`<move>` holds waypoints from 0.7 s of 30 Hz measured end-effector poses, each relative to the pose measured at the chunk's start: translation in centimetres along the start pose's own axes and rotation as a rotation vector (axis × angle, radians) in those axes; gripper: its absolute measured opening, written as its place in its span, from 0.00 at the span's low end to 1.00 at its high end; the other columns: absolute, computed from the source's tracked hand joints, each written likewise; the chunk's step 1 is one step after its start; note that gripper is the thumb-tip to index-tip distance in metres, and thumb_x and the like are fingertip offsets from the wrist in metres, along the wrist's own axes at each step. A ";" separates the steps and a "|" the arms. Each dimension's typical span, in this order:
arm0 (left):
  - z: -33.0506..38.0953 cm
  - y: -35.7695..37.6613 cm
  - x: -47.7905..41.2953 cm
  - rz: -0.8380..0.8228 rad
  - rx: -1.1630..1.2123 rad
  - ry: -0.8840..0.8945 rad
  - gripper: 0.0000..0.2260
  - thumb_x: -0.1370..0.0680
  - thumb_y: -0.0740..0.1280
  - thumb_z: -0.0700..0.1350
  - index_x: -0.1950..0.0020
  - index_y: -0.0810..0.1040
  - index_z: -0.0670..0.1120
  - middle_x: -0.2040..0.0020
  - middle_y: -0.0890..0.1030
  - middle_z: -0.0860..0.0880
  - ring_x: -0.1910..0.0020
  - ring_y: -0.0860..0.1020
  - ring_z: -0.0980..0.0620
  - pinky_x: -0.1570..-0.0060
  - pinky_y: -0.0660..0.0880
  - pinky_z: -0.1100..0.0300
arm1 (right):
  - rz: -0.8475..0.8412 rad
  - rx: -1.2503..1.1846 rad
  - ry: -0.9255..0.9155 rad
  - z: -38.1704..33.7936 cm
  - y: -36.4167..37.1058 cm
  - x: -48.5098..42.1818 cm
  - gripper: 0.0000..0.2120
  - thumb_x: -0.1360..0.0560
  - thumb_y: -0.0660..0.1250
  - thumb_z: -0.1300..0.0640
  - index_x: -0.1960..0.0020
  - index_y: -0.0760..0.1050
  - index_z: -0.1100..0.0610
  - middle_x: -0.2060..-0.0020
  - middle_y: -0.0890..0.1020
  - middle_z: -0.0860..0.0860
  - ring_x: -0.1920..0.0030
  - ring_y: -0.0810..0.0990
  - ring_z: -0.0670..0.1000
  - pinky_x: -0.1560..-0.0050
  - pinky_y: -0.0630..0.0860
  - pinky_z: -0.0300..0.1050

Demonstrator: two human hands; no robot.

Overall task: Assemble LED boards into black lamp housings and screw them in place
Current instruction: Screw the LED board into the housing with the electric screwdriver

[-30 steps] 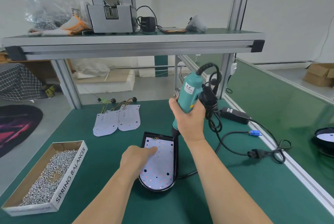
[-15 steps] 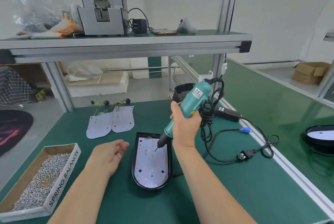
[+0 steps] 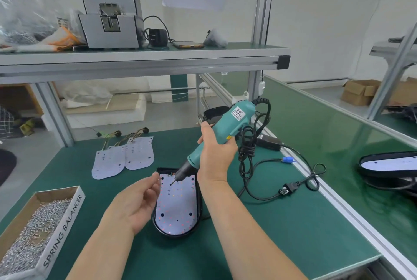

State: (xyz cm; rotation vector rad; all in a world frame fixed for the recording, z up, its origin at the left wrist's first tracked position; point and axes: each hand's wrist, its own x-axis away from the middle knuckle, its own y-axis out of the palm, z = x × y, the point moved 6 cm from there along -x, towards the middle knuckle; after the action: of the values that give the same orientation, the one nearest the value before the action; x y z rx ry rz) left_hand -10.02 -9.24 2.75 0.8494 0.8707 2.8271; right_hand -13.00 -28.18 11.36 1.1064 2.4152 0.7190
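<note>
**Right hand**: clamped round the barrel of the teal electric screwdriver. The tool is tilted, bit pointing down and to the left, its tip just above the upper part of the LED board. Whether the bit carries a screw cannot be told.

**Left hand**: palm turned up, fingers loosely curled just beside the bit, at the board's left edge. Whether they pinch a screw is too small to tell.

**Task's thing:** the LED board lies seated in the black lamp housing, which rests on the green counter directly before the person. Neither hand holds the housing down.

**Risks, as judged:**
- The tilted bit may enter a hole off-axis, slip out, and score the board or strike an LED.
- The left fingertips are close to the bit, so an early trigger could nip them.
- The unheld housing may turn or slide under torque.
- The looped cord hanging off the tool could drag and pull the aim.

**Surroundings:** the box of screws stands at the left, well apart. Spare boards lie beyond.
</note>
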 end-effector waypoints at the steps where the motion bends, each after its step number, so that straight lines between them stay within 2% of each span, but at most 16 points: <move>1: -0.2 0.3 0.2 -0.019 0.012 -0.002 0.04 0.22 0.70 0.36 0.52 0.79 0.35 0.64 0.79 0.45 0.74 0.78 0.58 0.77 0.73 0.72 | 0.010 -0.009 0.001 -0.2 0.0 0.0 0.09 0.32 0.74 0.54 0.61 0.73 0.52 0.74 0.76 0.47 0.72 0.75 0.45 0.68 0.73 0.36; 4: -0.5 0.8 0.6 -0.072 0.032 0.012 0.04 0.20 0.64 0.31 0.50 0.78 0.31 0.59 0.80 0.41 0.72 0.82 0.55 0.72 0.76 0.71 | 0.023 -0.034 0.001 -0.5 0.1 0.0 0.09 0.31 0.74 0.55 0.61 0.73 0.52 0.74 0.76 0.47 0.71 0.75 0.46 0.68 0.73 0.37; 6: -0.9 1.0 0.9 -0.126 0.062 -0.019 0.06 0.21 0.63 0.30 0.49 0.78 0.30 0.60 0.82 0.41 0.70 0.82 0.54 0.70 0.78 0.70 | 0.027 -0.047 0.003 -0.7 0.2 0.0 0.09 0.30 0.74 0.56 0.60 0.73 0.52 0.73 0.76 0.47 0.71 0.75 0.46 0.67 0.73 0.38; 9: -1.3 1.3 1.5 -0.184 0.107 -0.058 0.10 0.27 0.65 0.30 0.46 0.78 0.30 0.62 0.82 0.41 0.69 0.82 0.53 0.69 0.79 0.69 | 0.038 -0.059 0.023 -0.7 0.2 0.0 0.10 0.31 0.74 0.56 0.59 0.72 0.52 0.74 0.76 0.46 0.71 0.75 0.46 0.67 0.73 0.38; 14: -1.8 1.6 1.7 -0.198 0.153 -0.084 0.11 0.25 0.64 0.31 0.43 0.78 0.31 0.60 0.80 0.42 0.69 0.81 0.53 0.69 0.79 0.69 | 0.062 -0.082 0.035 -0.6 0.0 -0.1 0.10 0.30 0.74 0.57 0.58 0.72 0.53 0.74 0.76 0.47 0.71 0.75 0.46 0.69 0.74 0.36; 16: -1.9 1.7 1.7 -0.194 0.179 -0.091 0.10 0.23 0.63 0.31 0.43 0.77 0.31 0.61 0.80 0.41 0.69 0.81 0.53 0.69 0.78 0.69 | 0.069 -0.083 0.040 -0.5 -0.1 -0.2 0.10 0.29 0.74 0.57 0.58 0.72 0.54 0.73 0.76 0.47 0.71 0.75 0.46 0.69 0.74 0.36; 19: -2.1 2.1 1.9 -0.188 0.232 -0.097 0.11 0.27 0.65 0.31 0.45 0.77 0.32 0.61 0.80 0.41 0.68 0.82 0.53 0.69 0.78 0.69 | 0.076 -0.085 0.043 -0.6 -0.2 -0.3 0.10 0.28 0.74 0.58 0.57 0.72 0.54 0.73 0.76 0.47 0.71 0.75 0.46 0.69 0.74 0.36; 21: -2.1 2.3 2.0 -0.168 0.281 -0.081 0.09 0.24 0.64 0.31 0.45 0.77 0.33 0.60 0.81 0.41 0.68 0.82 0.53 0.69 0.79 0.69 | 0.078 -0.098 0.046 -0.5 -0.3 -0.3 0.10 0.30 0.74 0.57 0.57 0.72 0.55 0.73 0.76 0.48 0.71 0.75 0.46 0.69 0.74 0.37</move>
State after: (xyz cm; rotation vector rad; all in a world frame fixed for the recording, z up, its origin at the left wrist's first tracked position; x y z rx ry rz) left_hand -12.57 -11.76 3.47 0.8656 1.2814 2.5461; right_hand -13.27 -28.75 11.66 1.1626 2.3579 0.8869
